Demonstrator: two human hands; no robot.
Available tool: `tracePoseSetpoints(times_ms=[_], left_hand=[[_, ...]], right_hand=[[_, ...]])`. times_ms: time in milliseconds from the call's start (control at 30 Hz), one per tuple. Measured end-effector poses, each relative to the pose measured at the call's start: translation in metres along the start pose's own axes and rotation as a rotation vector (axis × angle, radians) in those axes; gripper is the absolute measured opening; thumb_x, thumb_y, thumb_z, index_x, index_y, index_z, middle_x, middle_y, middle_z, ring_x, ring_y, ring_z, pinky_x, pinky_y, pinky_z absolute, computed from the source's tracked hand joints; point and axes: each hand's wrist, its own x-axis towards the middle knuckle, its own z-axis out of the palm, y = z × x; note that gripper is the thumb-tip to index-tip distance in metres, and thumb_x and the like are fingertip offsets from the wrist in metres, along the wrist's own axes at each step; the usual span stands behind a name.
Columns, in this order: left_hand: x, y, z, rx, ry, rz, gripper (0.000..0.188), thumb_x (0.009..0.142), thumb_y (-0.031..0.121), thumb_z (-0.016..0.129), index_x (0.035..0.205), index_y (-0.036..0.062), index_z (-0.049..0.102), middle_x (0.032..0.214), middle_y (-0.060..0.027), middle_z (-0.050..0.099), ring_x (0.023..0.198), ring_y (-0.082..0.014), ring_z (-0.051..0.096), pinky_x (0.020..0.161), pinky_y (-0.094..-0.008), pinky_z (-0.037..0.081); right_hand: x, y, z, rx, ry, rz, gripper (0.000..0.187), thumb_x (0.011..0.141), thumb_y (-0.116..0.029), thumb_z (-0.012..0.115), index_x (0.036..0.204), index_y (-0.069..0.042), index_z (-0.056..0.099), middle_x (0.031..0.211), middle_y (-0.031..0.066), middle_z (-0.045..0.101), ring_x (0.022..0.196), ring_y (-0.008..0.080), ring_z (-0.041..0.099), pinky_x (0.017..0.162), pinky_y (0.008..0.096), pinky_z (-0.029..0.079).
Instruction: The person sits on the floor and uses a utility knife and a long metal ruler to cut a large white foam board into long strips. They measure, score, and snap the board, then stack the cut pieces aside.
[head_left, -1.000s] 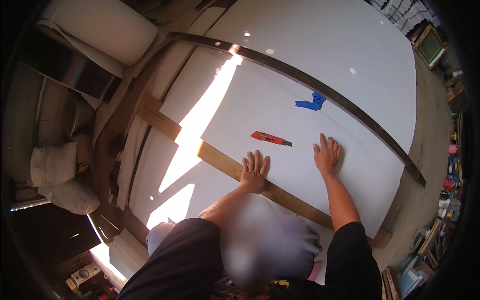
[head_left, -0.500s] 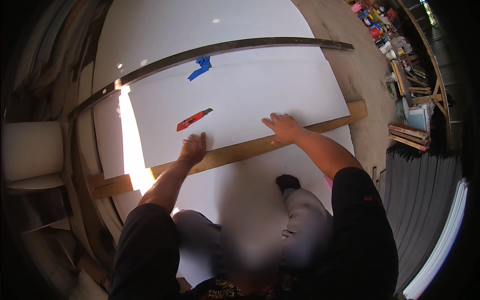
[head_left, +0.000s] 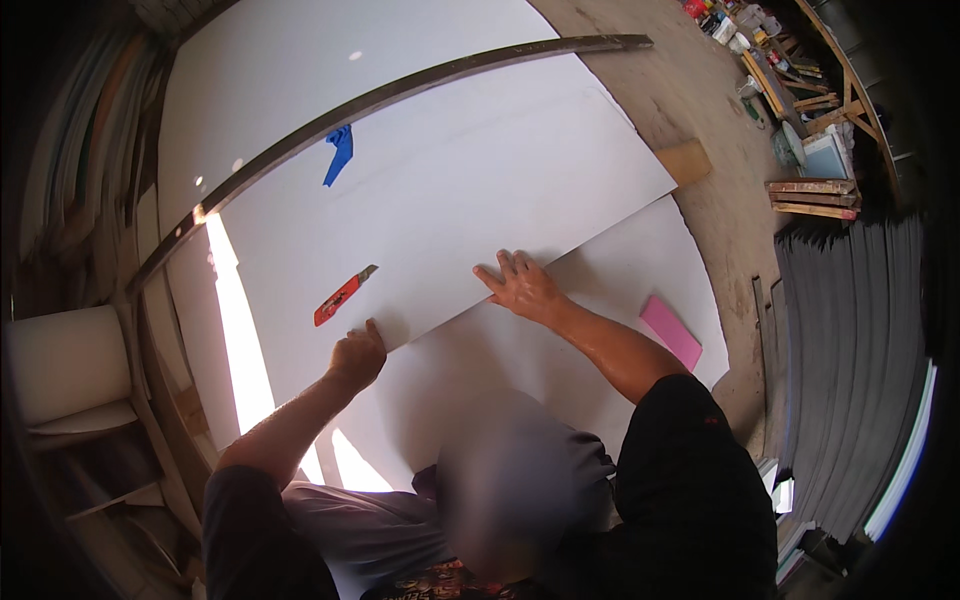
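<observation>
A large white sheet (head_left: 440, 190) lies before me, its near edge running under both my hands. My left hand (head_left: 358, 355) is closed at that edge, with one digit raised on top and the other fingers curled out of sight. Farther right, my right hand (head_left: 521, 287) rests over the same edge, its fingers spread on the sheet. A red utility knife (head_left: 344, 297) with its blade out lies on the sheet just beyond my left hand. The end of a wooden board (head_left: 686, 163) sticks out from beneath the sheet's right side.
A long dark bar (head_left: 420, 80) crosses the sheet beyond a blue piece of tape or cloth (head_left: 339, 155). To the right, a pink block (head_left: 671, 332) lies on white material. Dark grey strips (head_left: 850, 370) and stacked wood pieces (head_left: 815, 198) stand farther right.
The wooden board, earlier showing along the sheet's near edge, is now mostly under the sheet. The pink block has come into fuller view. My view has shifted; both hands stay at the edge.
</observation>
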Motion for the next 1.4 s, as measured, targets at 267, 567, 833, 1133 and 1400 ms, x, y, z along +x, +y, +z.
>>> tracePoseSetpoints(times_ms=[267, 567, 833, 1133, 1400], left_hand=[[-0.026, 0.026, -0.004, 0.045, -0.006, 0.148, 0.049, 0.092, 0.012, 0.061, 0.133, -0.0147, 0.060, 0.084, -0.0156, 0.075, 0.068, -0.0214, 0.074, 0.055, -0.0348, 0.059], [0.012, 0.069, -0.116, 0.046, -0.516, 0.377, 0.065, 0.096, 0.055, 0.062, 0.126, -0.0029, 0.065, 0.102, -0.0155, 0.072, 0.090, -0.0291, 0.072, 0.089, -0.0456, 0.051], [0.141, 0.132, -0.117, -0.235, 0.184, 0.379, 0.054, 0.092, 0.055, 0.071, 0.117, 0.0065, 0.070, 0.124, -0.0125, 0.067, 0.119, -0.0287, 0.061, 0.101, -0.0473, 0.050], [0.196, 0.219, -0.170, -0.831, 0.143, 0.238, 0.044, 0.095, 0.042, 0.073, 0.120, 0.0068, 0.073, 0.115, -0.0125, 0.073, 0.111, -0.0310, 0.067, 0.096, -0.0444, 0.055], [0.221, 0.203, -0.226, -1.473, -0.039, 0.141, 0.050, 0.096, 0.040, 0.075, 0.118, -0.0040, 0.069, 0.106, -0.0164, 0.075, 0.095, -0.0232, 0.073, 0.087, -0.0389, 0.058]], right_hand=[[-0.064, -0.040, 0.003, 0.105, 0.111, 0.046, 0.073, 0.091, -0.060, 0.071, 0.148, -0.017, 0.057, 0.124, 0.0303, 0.068, 0.100, 0.0404, 0.068, 0.087, 0.0469, 0.058], [-0.120, -0.047, -0.002, 0.114, 0.101, 0.265, 0.074, 0.082, -0.064, 0.074, 0.141, -0.021, 0.062, 0.136, 0.0184, 0.064, 0.117, 0.0385, 0.064, 0.095, 0.0538, 0.052], [-0.205, 0.018, 0.050, 0.190, 0.031, 1.003, 0.079, 0.076, -0.051, 0.086, 0.141, -0.014, 0.058, 0.143, 0.0096, 0.058, 0.130, 0.0311, 0.056, 0.103, 0.0561, 0.045], [-0.300, 0.090, 0.040, 0.430, -0.269, 1.239, 0.088, 0.074, -0.040, 0.091, 0.147, -0.013, 0.052, 0.138, 0.0090, 0.059, 0.133, 0.0329, 0.053, 0.108, 0.0550, 0.041], [-0.163, 0.094, -0.045, 0.516, 0.144, 0.715, 0.089, 0.065, -0.034, 0.095, 0.145, -0.022, 0.059, 0.135, 0.0053, 0.060, 0.133, 0.0295, 0.052, 0.115, 0.0594, 0.035]])
